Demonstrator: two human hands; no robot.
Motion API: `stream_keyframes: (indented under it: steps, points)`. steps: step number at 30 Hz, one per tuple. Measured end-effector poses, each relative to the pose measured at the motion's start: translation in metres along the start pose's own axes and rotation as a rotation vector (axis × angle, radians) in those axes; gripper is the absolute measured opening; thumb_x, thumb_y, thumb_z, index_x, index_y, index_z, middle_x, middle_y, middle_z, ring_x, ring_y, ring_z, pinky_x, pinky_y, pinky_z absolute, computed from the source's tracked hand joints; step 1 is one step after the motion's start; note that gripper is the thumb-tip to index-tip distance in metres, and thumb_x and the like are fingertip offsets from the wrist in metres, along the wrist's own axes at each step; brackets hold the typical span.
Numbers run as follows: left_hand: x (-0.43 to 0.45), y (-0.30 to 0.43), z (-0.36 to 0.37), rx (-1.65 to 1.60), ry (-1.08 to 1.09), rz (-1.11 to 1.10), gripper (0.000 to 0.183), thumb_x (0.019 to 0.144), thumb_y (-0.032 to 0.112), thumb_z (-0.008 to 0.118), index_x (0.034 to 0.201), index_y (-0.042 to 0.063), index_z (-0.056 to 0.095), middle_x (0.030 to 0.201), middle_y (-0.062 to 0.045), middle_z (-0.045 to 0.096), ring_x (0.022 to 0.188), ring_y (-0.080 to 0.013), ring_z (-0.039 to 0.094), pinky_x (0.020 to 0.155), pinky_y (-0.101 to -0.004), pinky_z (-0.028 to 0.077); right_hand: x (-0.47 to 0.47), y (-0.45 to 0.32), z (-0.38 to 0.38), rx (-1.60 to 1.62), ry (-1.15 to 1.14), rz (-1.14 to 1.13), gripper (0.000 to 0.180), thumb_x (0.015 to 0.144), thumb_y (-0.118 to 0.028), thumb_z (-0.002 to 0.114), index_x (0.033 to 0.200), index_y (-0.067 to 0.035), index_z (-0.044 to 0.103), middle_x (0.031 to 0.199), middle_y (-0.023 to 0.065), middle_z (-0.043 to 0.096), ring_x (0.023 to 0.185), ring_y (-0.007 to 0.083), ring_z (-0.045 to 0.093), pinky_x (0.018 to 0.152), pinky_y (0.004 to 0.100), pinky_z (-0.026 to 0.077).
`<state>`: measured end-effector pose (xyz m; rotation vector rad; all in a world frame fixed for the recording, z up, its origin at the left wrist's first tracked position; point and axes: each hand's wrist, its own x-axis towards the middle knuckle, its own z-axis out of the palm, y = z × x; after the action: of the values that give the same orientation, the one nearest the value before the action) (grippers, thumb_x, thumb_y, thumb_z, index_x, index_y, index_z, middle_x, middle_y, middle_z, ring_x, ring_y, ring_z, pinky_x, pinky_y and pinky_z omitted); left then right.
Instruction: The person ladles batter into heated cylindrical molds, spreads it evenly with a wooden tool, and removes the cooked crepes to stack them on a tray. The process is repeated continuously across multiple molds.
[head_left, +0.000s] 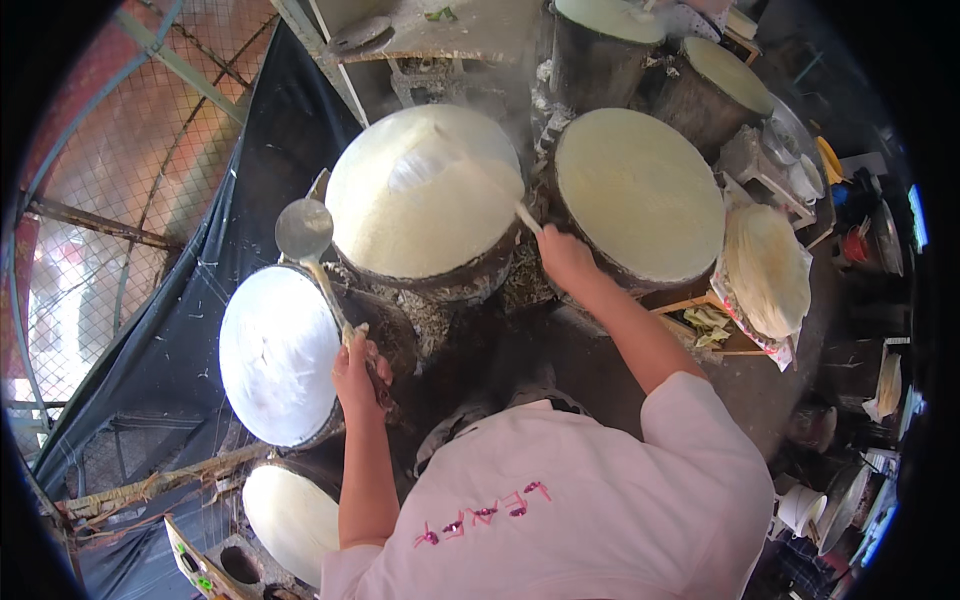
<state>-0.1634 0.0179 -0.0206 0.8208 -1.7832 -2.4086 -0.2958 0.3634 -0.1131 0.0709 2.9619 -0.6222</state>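
Note:
My left hand grips the handle of a metal ladle. The ladle's round bowl is up beside the rim of a large round griddle coated with pale yellow batter. Closed around a pale stick handle, my right hand is at that griddle's right edge. The stick's far part is blurred over the batter, so its end cannot be made out. Below the ladle bowl lies a second round griddle with a bright, whitish surface. To the right, a third griddle carries an even pale yellow layer.
A stack of thin flatbreads rests on a cloth-covered stand at right. More coated griddles stand on drum stoves behind, where part of another person shows. Another pale round griddle is at lower left. Black plastic sheeting hangs along the left.

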Motion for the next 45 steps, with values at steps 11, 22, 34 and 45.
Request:
stream_keyframes:
  steps: [11, 22, 34, 45]
  points:
    - [0.011, 0.006, -0.013, -0.015, 0.000, -0.001, 0.023, 0.093, 0.025, 0.061, 0.102, 0.004, 0.056, 0.070, -0.001, 0.051, 0.044, -0.0111, 0.046, 0.036, -0.0249, 0.034, 0.029, -0.053, -0.027, 0.097, 0.082, 0.174, 0.034, 0.092, -0.011, 0.042, 0.125, -0.002, 0.044, 0.087, 0.0291, 0.064, 0.083, 0.0444, 0.065, 0.070, 0.0557, 0.050]
    - [0.023, 0.006, 0.019, -0.007, -0.136, -0.032, 0.021, 0.093, 0.025, 0.060, 0.090, 0.006, 0.053, 0.067, -0.002, 0.052, 0.043, -0.0124, 0.049, 0.038, -0.0256, 0.039, 0.004, -0.049, -0.004, 0.029, 0.083, 0.018, 0.049, 0.089, -0.013, 0.049, 0.135, -0.001, 0.042, 0.080, 0.0223, 0.066, 0.075, 0.0385, 0.066, 0.066, 0.0504, 0.052]
    - [0.017, 0.000, 0.028, 0.025, -0.161, -0.039, 0.020, 0.094, 0.024, 0.059, 0.085, 0.006, 0.053, 0.064, -0.002, 0.050, 0.043, -0.0118, 0.049, 0.036, -0.0249, 0.037, 0.051, -0.031, -0.030, -0.162, 0.145, -0.324, 0.050, 0.090, -0.012, 0.048, 0.138, -0.010, 0.038, 0.080, 0.0206, 0.064, 0.074, 0.0379, 0.065, 0.062, 0.0484, 0.052]
    - [0.017, -0.003, 0.028, 0.014, -0.187, -0.107, 0.021, 0.094, 0.024, 0.060, 0.084, 0.007, 0.053, 0.066, -0.001, 0.051, 0.043, -0.0108, 0.049, 0.035, -0.0236, 0.037, -0.015, -0.076, 0.014, 0.083, -0.008, -0.167, 0.057, 0.091, -0.013, 0.042, 0.146, -0.011, 0.028, 0.091, 0.0233, 0.065, 0.079, 0.0403, 0.066, 0.070, 0.0505, 0.051]
